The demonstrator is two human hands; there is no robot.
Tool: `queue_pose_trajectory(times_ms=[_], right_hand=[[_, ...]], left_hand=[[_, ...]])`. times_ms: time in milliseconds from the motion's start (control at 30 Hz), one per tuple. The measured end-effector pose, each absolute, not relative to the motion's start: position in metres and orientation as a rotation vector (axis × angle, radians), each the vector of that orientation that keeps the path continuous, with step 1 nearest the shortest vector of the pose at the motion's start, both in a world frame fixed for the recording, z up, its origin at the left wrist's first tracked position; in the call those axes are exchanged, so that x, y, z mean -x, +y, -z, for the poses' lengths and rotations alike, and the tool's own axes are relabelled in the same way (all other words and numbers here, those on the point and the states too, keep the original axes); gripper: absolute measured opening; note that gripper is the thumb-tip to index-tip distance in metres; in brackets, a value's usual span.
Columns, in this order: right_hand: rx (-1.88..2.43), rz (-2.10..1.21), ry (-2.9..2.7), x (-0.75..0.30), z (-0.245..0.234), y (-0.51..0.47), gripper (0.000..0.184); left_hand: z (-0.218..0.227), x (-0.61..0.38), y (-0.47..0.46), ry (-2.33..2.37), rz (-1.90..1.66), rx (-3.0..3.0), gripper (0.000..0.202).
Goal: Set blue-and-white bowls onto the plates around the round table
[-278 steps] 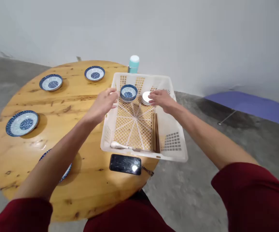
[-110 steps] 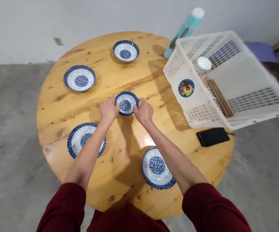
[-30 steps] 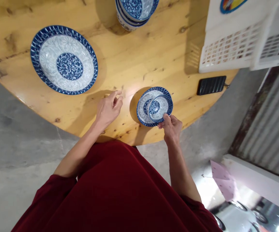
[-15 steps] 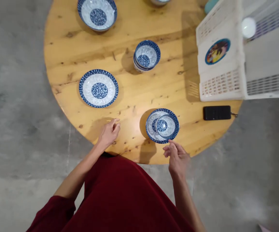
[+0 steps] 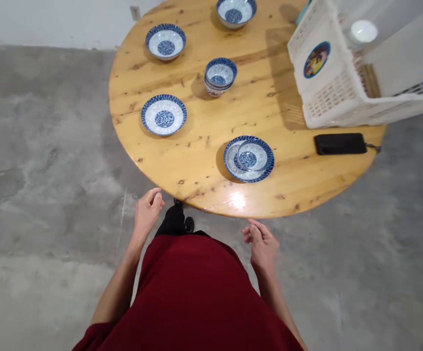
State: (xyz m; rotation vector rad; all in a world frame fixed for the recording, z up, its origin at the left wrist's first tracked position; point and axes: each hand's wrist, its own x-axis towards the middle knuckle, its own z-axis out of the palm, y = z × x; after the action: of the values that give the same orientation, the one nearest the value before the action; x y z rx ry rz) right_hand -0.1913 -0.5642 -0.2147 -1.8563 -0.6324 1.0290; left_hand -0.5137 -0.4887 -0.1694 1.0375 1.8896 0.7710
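My left hand hangs just off the front left edge of the round wooden table, fingers loosely bent and holding nothing. My right hand hovers below the front edge, its fingers loosely apart and free of any object. Nearest to it on the tabletop is a blue-and-white plate with a small matching bowl resting inside, toward its right side. Farther left lies another patterned plate. Behind these, a stack of small bowls stands upright near the middle.
Two wider bowls, one at the back left and one at the back, sit on the table. A white plastic basket with a white cup stands at the right. A black phone lies before it.
Both hands have drawn back from above the table to its front edge. My right hand has moved away from the plate and bowl. The view has tilted up, showing more of the far side.
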Motion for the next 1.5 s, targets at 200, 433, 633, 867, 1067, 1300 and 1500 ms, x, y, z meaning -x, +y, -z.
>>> queue_pose_trajectory(times_ms=[200,433,633,867,1067,1300,1500], right_hand=[[1.827,-1.048,-0.637,0.197,0.215,-0.587,0.040],[1.822,-0.995,-0.650,0.226,0.211,-0.580,0.040],[1.760,-1.092,-0.652,0.331,0.205,-0.532,0.042],[1.682,-1.222,-0.815,0.468,0.197,-0.493,0.039],[1.693,-1.176,-0.852,0.519,0.195,-0.484,0.036],[1.796,-0.902,-0.851,0.485,0.171,-0.416,0.038],[1.783,-0.688,-0.828,0.429,0.161,-0.287,0.039]], left_hand=[[0.159,0.530,-0.517,1.928,-0.946,-0.954,0.044],[0.161,0.582,-0.508,1.929,-1.041,-0.939,0.048],[0.155,0.681,-0.500,1.989,-1.018,-0.885,0.050],[0.162,0.806,-0.487,2.017,-0.952,-0.912,0.055],[0.171,0.838,-0.441,1.867,-0.908,-1.052,0.057],[0.174,0.827,-0.382,1.690,-0.803,-1.150,0.058],[0.170,0.824,-0.309,1.669,-0.684,-1.253,0.060]])
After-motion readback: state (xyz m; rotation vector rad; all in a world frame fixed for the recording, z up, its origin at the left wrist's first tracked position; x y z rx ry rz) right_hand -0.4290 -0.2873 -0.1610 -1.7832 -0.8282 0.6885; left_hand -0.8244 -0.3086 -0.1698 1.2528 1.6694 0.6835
